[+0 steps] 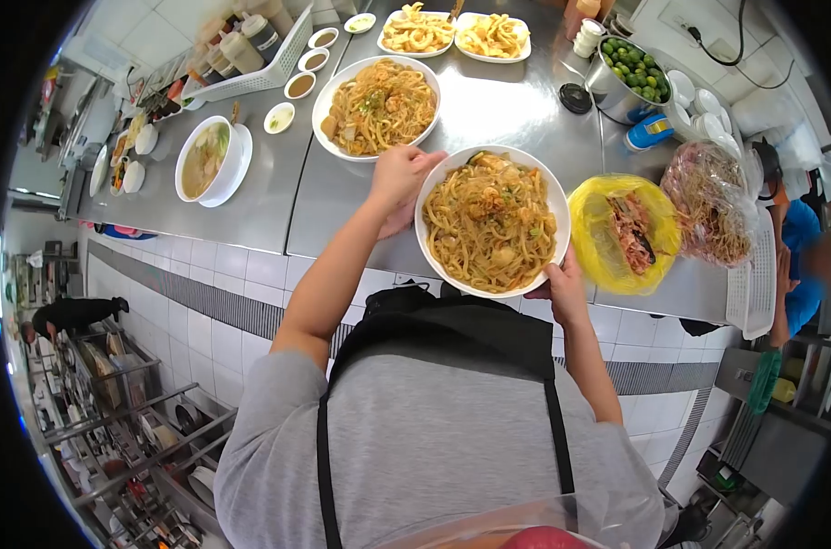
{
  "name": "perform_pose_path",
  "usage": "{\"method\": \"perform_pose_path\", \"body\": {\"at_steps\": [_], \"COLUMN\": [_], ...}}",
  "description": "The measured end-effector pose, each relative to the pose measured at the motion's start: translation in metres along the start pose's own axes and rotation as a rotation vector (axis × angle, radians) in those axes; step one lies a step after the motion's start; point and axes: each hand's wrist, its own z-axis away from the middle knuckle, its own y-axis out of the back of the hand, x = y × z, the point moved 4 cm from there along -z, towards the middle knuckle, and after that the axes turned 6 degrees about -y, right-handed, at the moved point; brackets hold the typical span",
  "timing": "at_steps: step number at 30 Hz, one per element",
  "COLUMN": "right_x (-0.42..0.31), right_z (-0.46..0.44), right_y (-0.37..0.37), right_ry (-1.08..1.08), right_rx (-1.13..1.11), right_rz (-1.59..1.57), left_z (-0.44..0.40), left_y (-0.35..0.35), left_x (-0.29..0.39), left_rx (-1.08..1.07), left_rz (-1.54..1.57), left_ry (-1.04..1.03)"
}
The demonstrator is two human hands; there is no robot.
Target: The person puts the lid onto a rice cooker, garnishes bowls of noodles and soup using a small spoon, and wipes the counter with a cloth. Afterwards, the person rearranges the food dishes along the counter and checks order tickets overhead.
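Note:
A white bowl (563, 218) heaped with noodles is held between my two hands at the counter's front edge. My left hand (403, 188) grips its left side, and my right hand (563, 282) is closed on the lower right rim. Some fingers are hidden beneath the bowl. Just beyond my left hand, a second white dish (320, 114) of noodles rests on the steel counter (361, 206). To the right of the held bowl sits a yellow plastic bag (588, 215) with reddish shredded food inside.
White dishes of fried food (416, 33) stand at the back. A soup bowl (185, 165) and small sauce cups (300, 85) are leftward, near a bottle basket (274, 73). Rightward are a metal pot of green limes (608, 87), a clear bag (708, 201), and another person's blue sleeve (803, 265).

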Motion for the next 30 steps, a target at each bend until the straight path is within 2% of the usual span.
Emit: {"method": "perform_pose_path", "body": {"at_steps": [1, 3, 4, 6, 7, 9, 10, 12, 16, 18, 19, 21, 22, 24, 25, 27, 28, 30], "right_x": [-0.001, 0.001, 0.002, 0.002, 0.002, 0.003, 0.003, 0.003, 0.006, 0.005, 0.004, 0.005, 0.006, 0.006, 0.006, 0.006, 0.007, 0.014], "right_z": [0.001, 0.0, -0.001, -0.001, -0.001, -0.001, -0.001, 0.0, -0.003, -0.001, 0.001, 0.005, 0.007, 0.011, 0.013, 0.017, 0.018, 0.017], "right_y": [0.0, 0.002, 0.002, 0.002, 0.002, 0.002, 0.002, 0.001, 0.004, 0.003, 0.003, 0.001, 0.001, 0.002, 0.002, 0.001, 0.001, 0.0], "right_ry": [0.009, 0.019, 0.025, 0.024, 0.021, 0.014, 0.007, 0.011, 0.006, 0.0, -0.005, -0.023, -0.041, -0.065, -0.084, -0.114, -0.145, -0.13], "right_rx": [0.003, 0.005, -0.001, -0.007, -0.013, -0.009, -0.005, -0.009, -0.024, -0.008, 0.008, 0.017, 0.025, 0.023, 0.021, 0.01, 0.002, 0.0], "right_rz": [0.0, -0.005, -0.008, -0.005, -0.007, 0.008, 0.017, 0.017, 0.018, 0.013, 0.009, -0.011, -0.026, -0.01, 0.008, -0.001, -0.009, -0.03], "left_z": [-0.002, -0.003, -0.002, 0.002, 0.001, 0.003, 0.003, -0.001, -0.008, -0.005, -0.002, 0.004, 0.008, 0.02, 0.028, 0.049, 0.059, 0.082], "left_y": [-0.001, -0.002, -0.003, -0.004, -0.007, -0.011, -0.011, -0.018, -0.022, -0.02, -0.019, -0.005, 0.001, 0.017, 0.024, 0.03, 0.03, 0.027], "left_x": [-0.009, -0.022, -0.021, -0.007, -0.006, 0.015, 0.018, 0.022, 0.019, 0.017, 0.015, 0.003, 0.0, -0.007, -0.015, -0.023, -0.025, -0.022], "left_rx": [-0.005, 0.023, 0.024, 0.062, 0.064, 0.101, 0.103, -0.036, -0.163, -0.024, -0.025, 0.159, 0.158, 0.108, 0.107, 0.067, 0.062, 0.077], "left_rz": [0.0, 0.547, 0.55, 0.199, 0.204, -0.275, -0.271, -0.491, -0.551, -0.414, -0.416, 0.001, 0.0, -0.322, -0.323, -0.567, -0.566, -0.638], "left_ry": [-0.007, -0.007, -0.009, -0.225, -0.224, -0.657, -0.657, -0.616, -0.555, -0.613, -0.613, -0.373, -0.372, -0.419, -0.417, -0.624, -0.626, -0.842]}}
